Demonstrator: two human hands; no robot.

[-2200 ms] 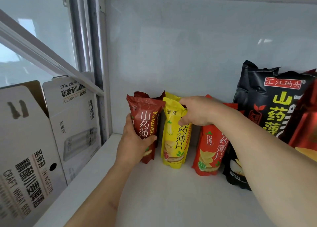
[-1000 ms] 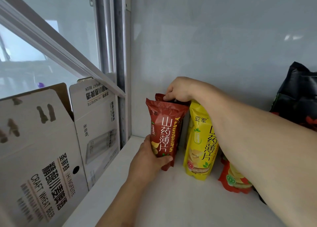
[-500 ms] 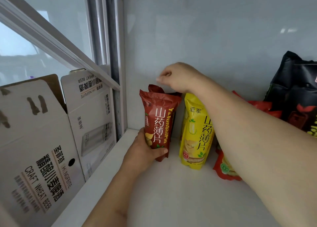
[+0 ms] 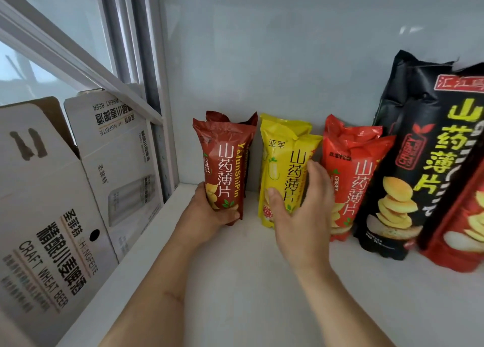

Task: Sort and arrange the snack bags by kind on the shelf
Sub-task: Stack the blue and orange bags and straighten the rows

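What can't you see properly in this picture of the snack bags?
- Bag behind the dark red bag: only its top shows.
- Big red bag: cut by the right edge.
- Yellow bag: its bottom is covered by the right hand.
- Cardboard box: cut off left.

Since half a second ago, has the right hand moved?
Yes. The right hand came down from above the top of the dark red bag to the lower front of the yellow bag, which it now grips.

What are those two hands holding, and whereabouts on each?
The left hand grips the dark-red foil snack bag at its bottom. The right hand wraps the yellow foil snack bag around its lower half.
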